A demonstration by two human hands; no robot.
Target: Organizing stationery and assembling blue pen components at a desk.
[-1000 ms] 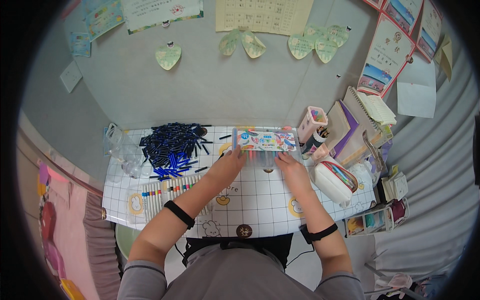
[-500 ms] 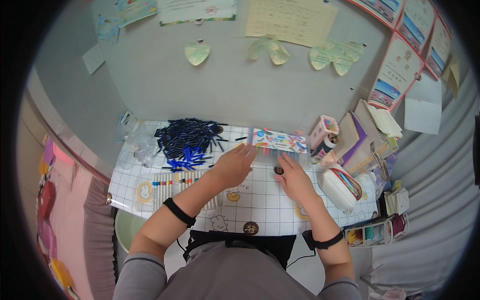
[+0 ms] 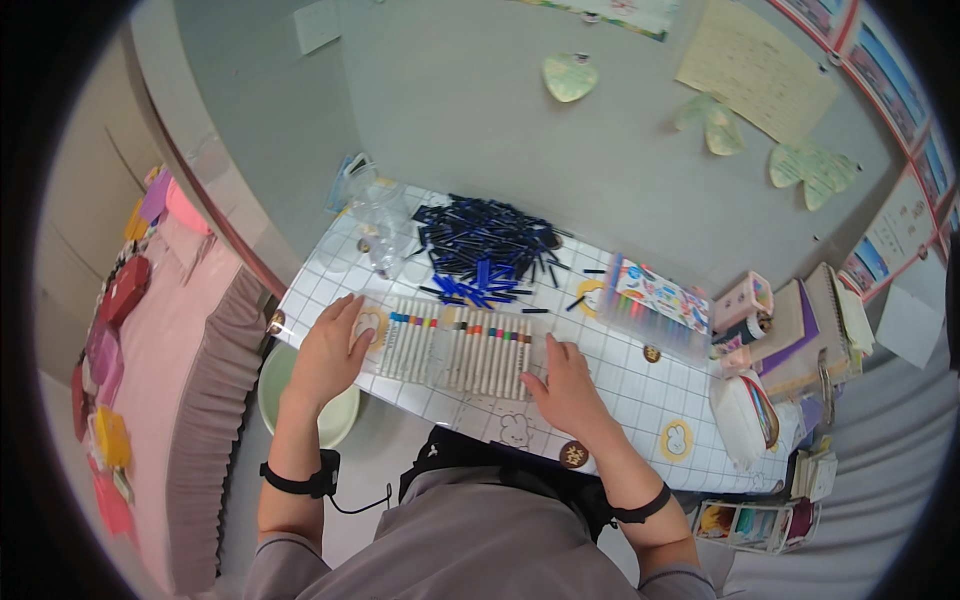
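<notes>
A row of white markers (image 3: 490, 352) with coloured bands lies near the table's front edge, in what looks like a clear plastic case. At the row's left end is my left hand (image 3: 328, 352), fingers stretched and thumb apart. My right hand (image 3: 570, 390) is at the other end, its fingers extended and the thumb by the last markers. Neither hand grips anything. Behind the row is a heap of dark blue pens or cartridges (image 3: 490, 235), with brighter blue pieces (image 3: 475, 285) at its front. A clear case of coloured pens (image 3: 655, 305) with a patterned label lies to the right.
Crumpled clear plastic (image 3: 380, 225) lies at the far left. On the right stand a pink pen holder (image 3: 742, 297), a white pencil case (image 3: 742, 420) and upright notebooks (image 3: 800, 325). A green bin (image 3: 340, 418) is below the table's left side.
Both hands have left the patterned pen case and moved left to the two ends of the white marker row. The view has turned left.
</notes>
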